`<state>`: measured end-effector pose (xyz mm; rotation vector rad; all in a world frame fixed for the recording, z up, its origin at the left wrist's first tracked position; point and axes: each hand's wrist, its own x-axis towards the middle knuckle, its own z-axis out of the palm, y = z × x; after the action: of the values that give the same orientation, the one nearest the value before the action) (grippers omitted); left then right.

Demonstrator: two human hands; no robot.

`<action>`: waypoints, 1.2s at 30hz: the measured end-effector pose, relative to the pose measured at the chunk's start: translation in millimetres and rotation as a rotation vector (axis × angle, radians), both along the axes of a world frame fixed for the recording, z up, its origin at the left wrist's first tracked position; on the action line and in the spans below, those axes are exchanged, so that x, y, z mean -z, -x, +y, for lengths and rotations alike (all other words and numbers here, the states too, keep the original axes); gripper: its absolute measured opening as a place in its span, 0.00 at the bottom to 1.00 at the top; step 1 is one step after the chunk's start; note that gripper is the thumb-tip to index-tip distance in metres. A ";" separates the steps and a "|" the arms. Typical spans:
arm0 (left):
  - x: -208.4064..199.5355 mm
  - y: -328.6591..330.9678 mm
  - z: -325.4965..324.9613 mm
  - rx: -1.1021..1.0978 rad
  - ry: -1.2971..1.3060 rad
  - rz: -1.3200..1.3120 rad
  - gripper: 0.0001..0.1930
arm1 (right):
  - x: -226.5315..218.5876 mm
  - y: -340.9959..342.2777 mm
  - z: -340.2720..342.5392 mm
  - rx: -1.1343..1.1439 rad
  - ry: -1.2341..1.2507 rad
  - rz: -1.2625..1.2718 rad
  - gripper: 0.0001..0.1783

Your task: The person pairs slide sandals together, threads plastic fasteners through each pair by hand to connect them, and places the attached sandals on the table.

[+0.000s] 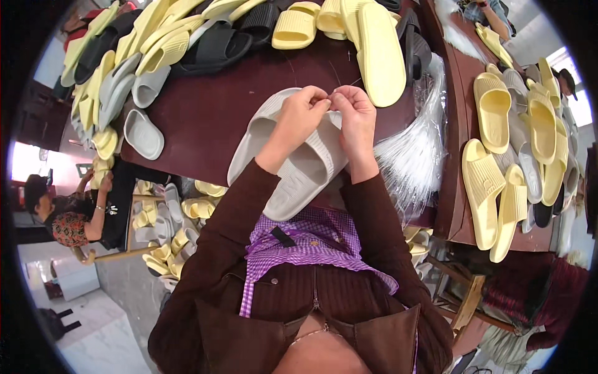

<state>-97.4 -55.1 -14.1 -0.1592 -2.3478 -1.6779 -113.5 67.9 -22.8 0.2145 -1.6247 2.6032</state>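
Note:
A pair of light grey slide sandals (300, 177) lies at the table's near edge under my hands, toes away from me. My left hand (300, 118) is above the straps, its thumb and forefinger pinched together. Close beside it, my right hand (356, 121) pinches too, the fingertips of both hands almost meeting over the sandals' toe ends. Whatever they hold is too thin to make out. Next to my right forearm, a bundle of thin clear plastic strands (408, 159) hangs over the table edge. A pale yellow slide (381, 62) lies just beyond my right hand.
Yellow, grey and black slides (165, 53) are heaped along the far and left sides of the dark red table (205, 115). A single grey slide (144, 134) sits at its left edge. More yellow slides (492, 112) cover a table on the right. Another person (71, 218) works at left.

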 end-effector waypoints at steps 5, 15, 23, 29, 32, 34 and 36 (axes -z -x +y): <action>-0.3 -0.8 -5.0 -0.008 -0.088 -0.063 0.07 | 0.5 1.3 -0.2 -0.002 -0.031 -0.007 0.04; -12.1 -4.9 -8.5 0.018 -0.334 -0.061 0.06 | -6.6 0.3 0.2 -0.041 -0.067 -0.063 0.06; -12.8 -3.4 -10.3 -0.007 -0.439 -0.194 0.07 | -13.2 -6.2 -0.2 -0.063 -0.215 -0.064 0.08; -19.3 -4.1 -6.0 -0.014 -0.476 -0.162 0.06 | -14.8 -5.9 -0.9 -0.053 -0.269 -0.085 0.08; -20.8 -6.3 -3.2 -0.015 -0.502 -0.167 0.06 | -8.8 -4.5 -0.5 -0.035 -0.264 -0.068 0.08; -18.7 -5.3 -2.6 -0.016 -0.495 -0.165 0.06 | -7.2 -4.6 0.3 -0.025 -0.264 -0.059 0.08; -17.0 -5.1 -4.1 -0.018 -0.491 -0.164 0.06 | -9.2 -5.7 -0.7 -0.019 -0.267 -0.069 0.08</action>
<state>-92.3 -59.2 2.9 0.0950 -1.9506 -2.2680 -107.8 67.2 -13.6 0.1555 -2.0018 2.4242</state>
